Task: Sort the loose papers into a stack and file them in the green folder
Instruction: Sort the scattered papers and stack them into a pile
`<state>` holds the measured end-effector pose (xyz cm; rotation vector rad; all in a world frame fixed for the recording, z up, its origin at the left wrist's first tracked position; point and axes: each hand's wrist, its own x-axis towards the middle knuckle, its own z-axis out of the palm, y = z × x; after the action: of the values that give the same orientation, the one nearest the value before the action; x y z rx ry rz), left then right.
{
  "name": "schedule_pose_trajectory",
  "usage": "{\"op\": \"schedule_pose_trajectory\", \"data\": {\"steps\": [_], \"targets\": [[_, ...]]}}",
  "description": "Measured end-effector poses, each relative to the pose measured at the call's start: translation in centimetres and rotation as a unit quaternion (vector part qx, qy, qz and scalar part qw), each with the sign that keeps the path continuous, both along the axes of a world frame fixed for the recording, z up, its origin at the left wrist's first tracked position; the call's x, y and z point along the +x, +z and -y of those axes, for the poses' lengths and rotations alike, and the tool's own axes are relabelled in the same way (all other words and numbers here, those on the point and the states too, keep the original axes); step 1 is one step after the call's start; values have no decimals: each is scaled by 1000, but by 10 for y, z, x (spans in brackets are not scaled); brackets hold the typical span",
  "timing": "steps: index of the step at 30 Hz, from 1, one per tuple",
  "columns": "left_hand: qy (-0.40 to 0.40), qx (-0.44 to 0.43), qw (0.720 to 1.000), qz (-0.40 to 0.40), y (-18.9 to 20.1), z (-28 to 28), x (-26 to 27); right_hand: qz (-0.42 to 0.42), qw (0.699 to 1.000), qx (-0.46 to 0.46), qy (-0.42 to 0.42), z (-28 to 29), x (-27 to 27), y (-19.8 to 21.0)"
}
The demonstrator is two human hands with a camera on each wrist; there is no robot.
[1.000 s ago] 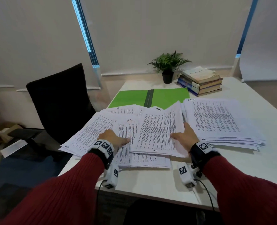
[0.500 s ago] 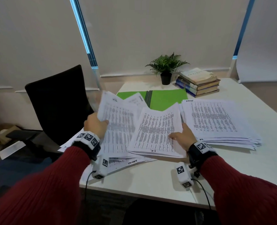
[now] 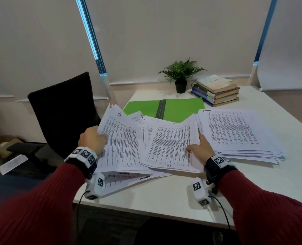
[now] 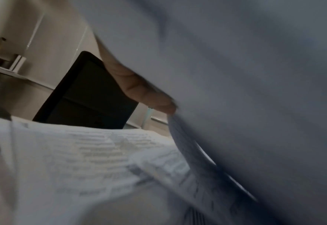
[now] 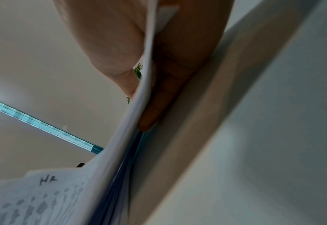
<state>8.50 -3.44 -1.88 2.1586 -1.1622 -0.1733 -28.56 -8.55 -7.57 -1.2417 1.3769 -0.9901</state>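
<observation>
Printed white sheets lie in three groups on the white desk (image 3: 164, 195). My left hand (image 3: 91, 140) grips the left edge of a tilted sheaf marked HR (image 3: 120, 138), lifted off more sheets beneath (image 3: 129, 179). In the left wrist view fingers (image 4: 143, 91) curl round that sheaf's (image 4: 255, 91) edge. My right hand (image 3: 199, 149) pinches the right edge of the middle sheaf (image 3: 171, 147), thumb on top; the right wrist view shows fingers (image 5: 158, 106) under its edge (image 5: 139, 106). A third pile (image 3: 235, 133) lies to the right. The green folder (image 3: 182, 106) lies open behind, partly covered by sheets.
A potted plant (image 3: 181, 75) and a stack of books (image 3: 217, 91) stand at the desk's far edge. A black chair (image 3: 61, 110) sits at the desk's left side. Cardboard and a paper strip (image 3: 12, 164) lie on the floor at left.
My left hand went from resting flat on the left sheets to gripping a sheaf and lifting it, tilted up. My right hand stayed at the middle sheaf's right edge.
</observation>
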Motion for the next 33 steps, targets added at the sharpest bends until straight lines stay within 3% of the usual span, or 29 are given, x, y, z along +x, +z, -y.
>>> {"op": "schedule_pose_trajectory", "data": {"steps": [3,6,10,13,19,23,26,33], "targets": [[-39,-4,999,8,26,4,9,3,1000,2,-6,0,1,0],[-28,-61,998,10,48,10,18,10,1000,1,1,0,1,0],[-55,-26,998,-15,48,15,12,24,1000,-10,17,1,1,-2],[-10,-61,997,-52,40,14,14,15,999,-28,17,-1,1,0],[103,-233,955,-152,41,9,16,-15,999,-41,17,1,1,-3],[85,-294,921,-240,44,11,5,-38,999,-31,21,2,3,-5],[52,-268,915,-298,37,13,-11,-47,998,-24,23,2,5,-6],[-41,-84,928,-361,-6,1,-57,0,1000,7,11,8,4,1]]}}
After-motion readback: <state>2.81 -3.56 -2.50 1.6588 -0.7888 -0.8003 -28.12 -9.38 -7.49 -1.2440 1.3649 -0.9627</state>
